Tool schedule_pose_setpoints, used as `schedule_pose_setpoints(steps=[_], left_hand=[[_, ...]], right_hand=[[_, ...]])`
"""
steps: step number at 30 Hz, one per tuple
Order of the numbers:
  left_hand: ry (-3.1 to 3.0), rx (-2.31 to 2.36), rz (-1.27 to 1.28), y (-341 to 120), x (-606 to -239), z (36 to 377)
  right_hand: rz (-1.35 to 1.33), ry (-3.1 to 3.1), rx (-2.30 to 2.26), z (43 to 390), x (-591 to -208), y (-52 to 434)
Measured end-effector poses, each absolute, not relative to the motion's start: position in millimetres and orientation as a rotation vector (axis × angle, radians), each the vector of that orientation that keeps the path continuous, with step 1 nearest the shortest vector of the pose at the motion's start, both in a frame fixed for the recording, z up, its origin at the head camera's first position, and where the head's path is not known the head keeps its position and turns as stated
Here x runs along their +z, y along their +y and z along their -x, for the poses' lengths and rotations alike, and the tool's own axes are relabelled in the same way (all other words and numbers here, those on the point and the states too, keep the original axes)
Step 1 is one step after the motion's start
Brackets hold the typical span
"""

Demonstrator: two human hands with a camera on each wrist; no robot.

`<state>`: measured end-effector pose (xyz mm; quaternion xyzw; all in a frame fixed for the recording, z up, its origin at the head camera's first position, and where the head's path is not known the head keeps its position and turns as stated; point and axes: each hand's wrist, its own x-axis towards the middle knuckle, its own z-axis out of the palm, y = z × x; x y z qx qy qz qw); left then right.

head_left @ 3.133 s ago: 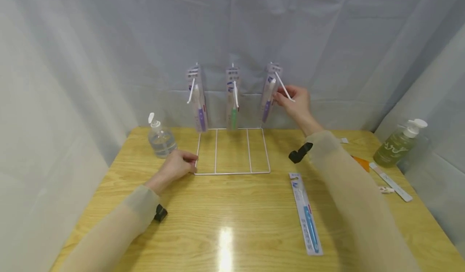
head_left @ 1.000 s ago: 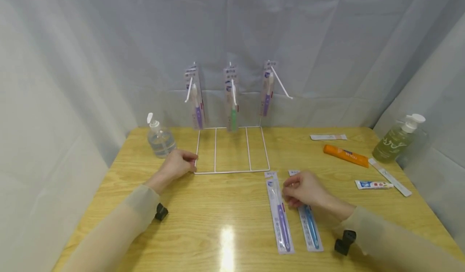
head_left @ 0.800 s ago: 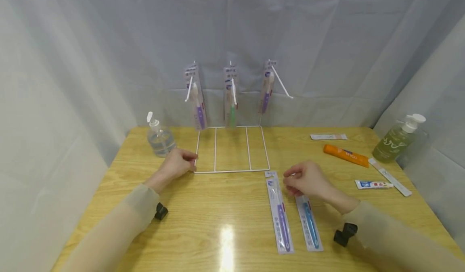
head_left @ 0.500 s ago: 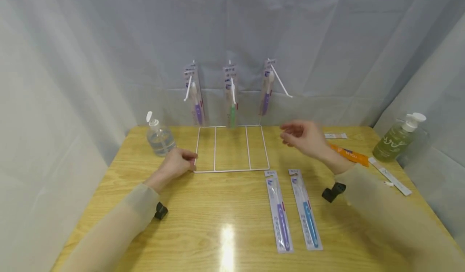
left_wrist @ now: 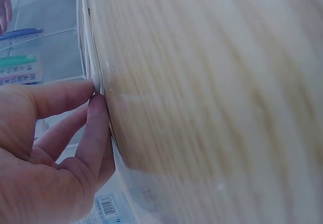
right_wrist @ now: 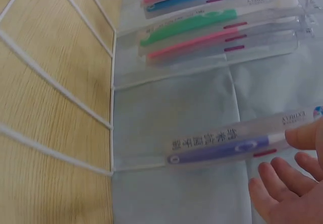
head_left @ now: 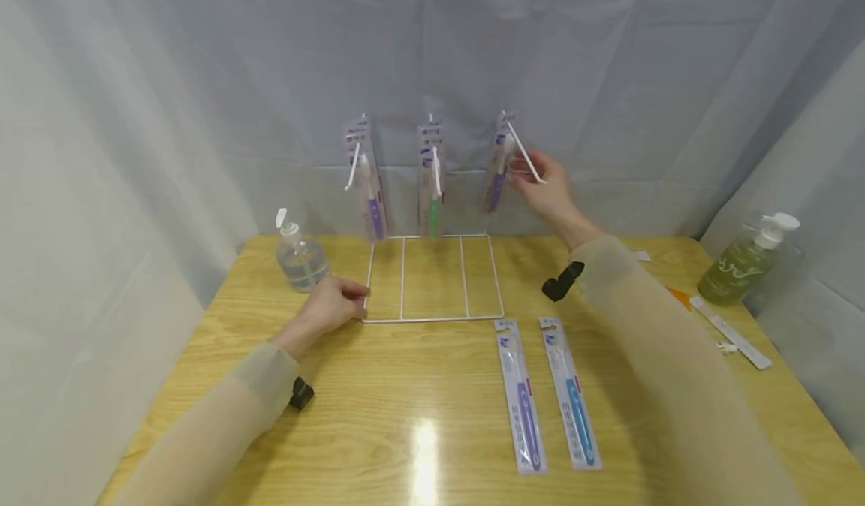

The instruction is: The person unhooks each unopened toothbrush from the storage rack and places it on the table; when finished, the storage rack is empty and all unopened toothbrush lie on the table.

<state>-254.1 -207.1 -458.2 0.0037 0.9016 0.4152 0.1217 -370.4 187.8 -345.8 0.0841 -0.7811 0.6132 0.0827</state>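
Right hand point(head_left: 544, 183) rose from table to pinch hanging purple toothbrush pack point(head_left: 498, 168); left hand point(head_left: 331, 305) gripped wire rack point(head_left: 432, 318).

right sleeve point(head_left: 649, 326) hides orange tube | pack print point(head_left: 433, 137) illegible

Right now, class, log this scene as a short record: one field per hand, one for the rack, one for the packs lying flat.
left hand: pinches the rack's base wire at its front left corner
right hand: grips the purple pack on the rack's right hook
rack: white wire, packs hanging on three hooks
table: two packs lie flat, purple and blue
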Motion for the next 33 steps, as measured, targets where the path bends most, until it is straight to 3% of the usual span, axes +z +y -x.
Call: schedule_pose_setpoints(steps=[13, 22, 27, 33], left_hand=[[2.637, 1.197, -0.004, -205, -458, 256], [2.641, 1.189, -0.027, -201, -459, 260], [2.641, 1.191, -0.038, -200, -458, 261], [2.627, 1.202, -0.047, -200, -456, 259]], right_hand=[[-0.082, -2.291, 1.795, 376, -339, 173], [-0.150, -2.297, 1.753, 366, -334, 199], [-0.163, -2.308, 1.807, 344, -331, 220], [-0.249, -2.362, 1.866, 294, -341, 235]])
